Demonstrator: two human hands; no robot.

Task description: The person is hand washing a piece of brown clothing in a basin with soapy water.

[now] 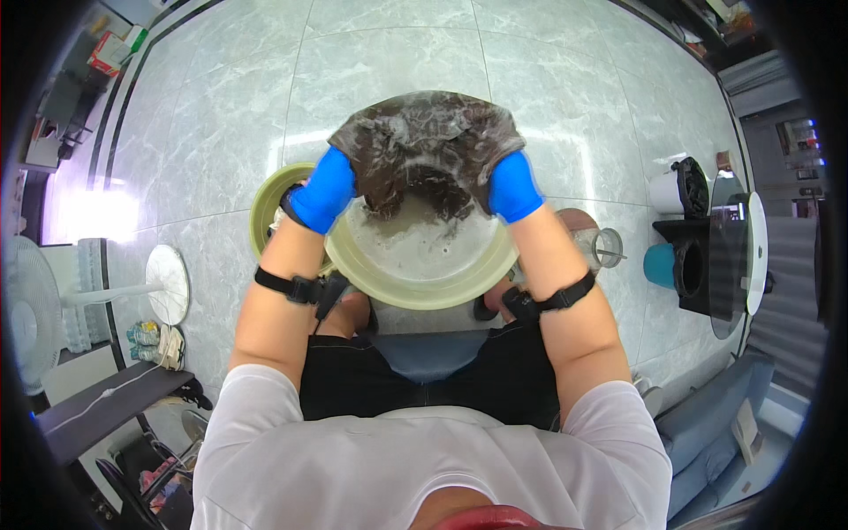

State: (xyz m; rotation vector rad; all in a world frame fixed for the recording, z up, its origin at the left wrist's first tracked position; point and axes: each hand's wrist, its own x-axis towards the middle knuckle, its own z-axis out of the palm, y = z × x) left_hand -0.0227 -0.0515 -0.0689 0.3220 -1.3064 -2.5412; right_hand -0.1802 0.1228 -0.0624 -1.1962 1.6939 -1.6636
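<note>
A wet dark brown cloth point(430, 126), streaked with suds, is stretched between my two blue-gloved hands. My left hand point(326, 189) grips its left end, and my right hand point(515, 187) grips its right end. The cloth spans the far side of a pale green basin point(417, 297), its lower part hanging into cloudy, foamy water point(424, 245). My fingers are mostly hidden by the fabric. Behind my left wrist stands a smaller green basin point(262, 199) with light-coloured items inside, partly covered by my forearm.
Right of my right forearm, a glass jar point(608, 246) with a rod across it stands beside a round brownish object point(576, 222). Farther right are a teal bin point(659, 265) and a white bin point(666, 192). A white standing fan point(167, 285) is at the left, near shoes point(171, 348).
</note>
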